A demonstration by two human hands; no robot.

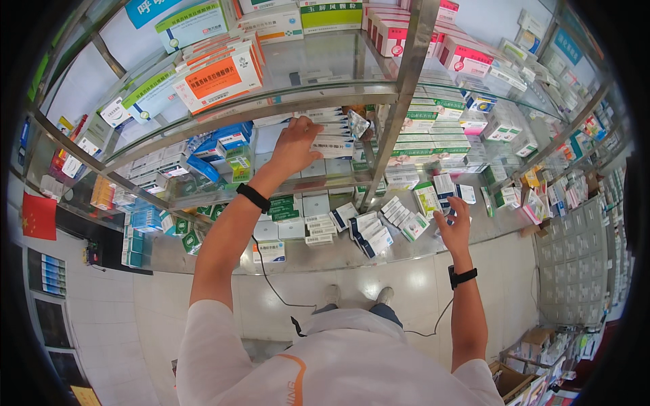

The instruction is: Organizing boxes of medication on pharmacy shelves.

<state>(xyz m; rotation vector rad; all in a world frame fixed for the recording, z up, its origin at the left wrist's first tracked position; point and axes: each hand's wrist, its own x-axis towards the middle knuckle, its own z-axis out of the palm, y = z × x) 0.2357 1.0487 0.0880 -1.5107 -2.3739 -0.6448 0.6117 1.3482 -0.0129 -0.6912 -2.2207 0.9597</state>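
Observation:
My left hand (299,144) reaches onto a middle glass shelf, its fingertips at the left end of a row of white medicine boxes (332,148); whether it grips one cannot be told. A crumpled clear and silver packet (358,125) lies at the right end of that row. My right hand (453,223) hangs over the lower counter with its fingers apart, just below several blue-and-white boxes (444,185) and beside a green-and-white box (427,199). Left of it, white-and-green boxes (415,227) and dark-blue-and-white boxes (373,237) lie tilted in loose groups.
A metal upright (401,96) divides the shelving, and a metal-edged shelf (284,104) runs above my left hand. Orange-and-white boxes (218,78) stand on it. A single white box (269,252) lies at the counter's front edge. A thin black cable (269,284) hangs before my body.

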